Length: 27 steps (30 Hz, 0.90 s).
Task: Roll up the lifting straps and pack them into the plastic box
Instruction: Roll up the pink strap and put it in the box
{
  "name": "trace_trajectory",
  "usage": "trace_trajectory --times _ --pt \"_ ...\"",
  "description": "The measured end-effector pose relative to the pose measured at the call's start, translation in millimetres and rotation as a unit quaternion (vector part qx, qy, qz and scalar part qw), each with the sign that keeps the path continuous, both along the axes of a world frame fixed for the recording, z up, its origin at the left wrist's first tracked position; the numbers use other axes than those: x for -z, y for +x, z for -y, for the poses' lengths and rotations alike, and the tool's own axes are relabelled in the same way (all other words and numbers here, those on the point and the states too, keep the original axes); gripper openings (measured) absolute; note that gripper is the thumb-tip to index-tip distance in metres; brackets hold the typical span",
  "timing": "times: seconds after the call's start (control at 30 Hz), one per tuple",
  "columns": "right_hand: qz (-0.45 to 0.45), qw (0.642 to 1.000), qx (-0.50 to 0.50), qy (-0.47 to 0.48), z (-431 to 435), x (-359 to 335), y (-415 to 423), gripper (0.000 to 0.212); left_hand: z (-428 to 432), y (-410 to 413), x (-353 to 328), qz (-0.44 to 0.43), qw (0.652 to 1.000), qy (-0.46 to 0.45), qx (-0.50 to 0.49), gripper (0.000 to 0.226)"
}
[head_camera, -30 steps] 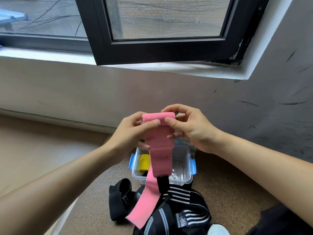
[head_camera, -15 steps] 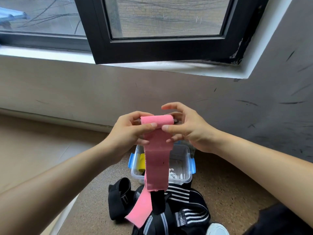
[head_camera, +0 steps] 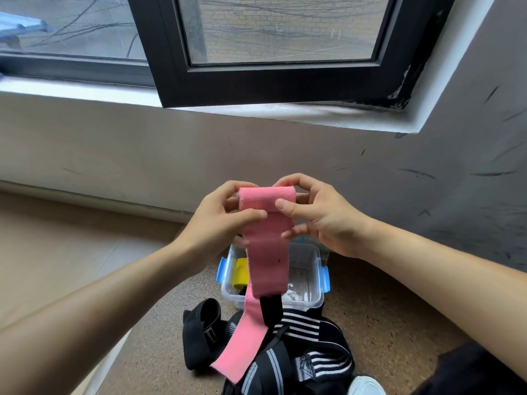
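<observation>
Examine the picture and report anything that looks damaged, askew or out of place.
The plaster at the lower right corner of the window frame is blackened and crumbling, and dark scuff marks streak the grey wall beside it. The black striped straps lie in a loose heap on the floor, not yet in the plastic box.

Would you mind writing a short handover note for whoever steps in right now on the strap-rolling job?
Left hand: grips the left end of the pink strap at its roll, thumb across the front.
Right hand: pinches the roll's right end.
Pink strap: only the top is rolled; its long tail hangs down in front of the plastic box.
Plastic box: open on the floor, with a yellow roll inside at its left.
Done: the yellow roll is packed.
Left: finish rolling the pink strap and pack it, then the striped straps and the black strap on the floor.
</observation>
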State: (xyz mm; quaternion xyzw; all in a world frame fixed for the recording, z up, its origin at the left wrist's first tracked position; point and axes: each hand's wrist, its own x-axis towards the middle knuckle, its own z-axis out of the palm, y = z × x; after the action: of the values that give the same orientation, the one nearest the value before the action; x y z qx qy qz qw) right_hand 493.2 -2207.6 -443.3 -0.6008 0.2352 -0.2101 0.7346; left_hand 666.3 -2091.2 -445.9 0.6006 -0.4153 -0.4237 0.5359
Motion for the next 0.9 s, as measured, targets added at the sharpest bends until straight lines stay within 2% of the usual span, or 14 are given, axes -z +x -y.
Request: trace_trajectory --times 0.17,0.3,0.43,0.63,0.9 --pt "0.014 1.000 0.009 -0.027 1.8 2.5 -1.6 0.026 -0.6 -1.0 -3.5 -0.029 0.998 0.057 0.029 0.044" --pt "0.004 0.997 0.000 -0.083 -0.9 5.0 0.5 0.030 1.0 -4.8 -4.8 -0.040 0.997 0.059 -0.001 0.028" --pt "-0.013 0.996 0.009 -0.091 -0.3 4.6 0.7 0.033 1.3 -3.2 -2.8 -0.047 0.998 0.035 -0.012 0.023" --pt "-0.059 0.998 -0.003 -0.033 3.8 3.6 1.2 0.049 -0.3 -3.8 -1.4 -0.022 1.000 -0.011 -0.019 0.031" --pt "-0.031 0.996 0.017 -0.081 4.9 4.1 0.3 0.039 0.0 -7.6 5.5 0.028 0.996 -0.083 -0.008 0.037"
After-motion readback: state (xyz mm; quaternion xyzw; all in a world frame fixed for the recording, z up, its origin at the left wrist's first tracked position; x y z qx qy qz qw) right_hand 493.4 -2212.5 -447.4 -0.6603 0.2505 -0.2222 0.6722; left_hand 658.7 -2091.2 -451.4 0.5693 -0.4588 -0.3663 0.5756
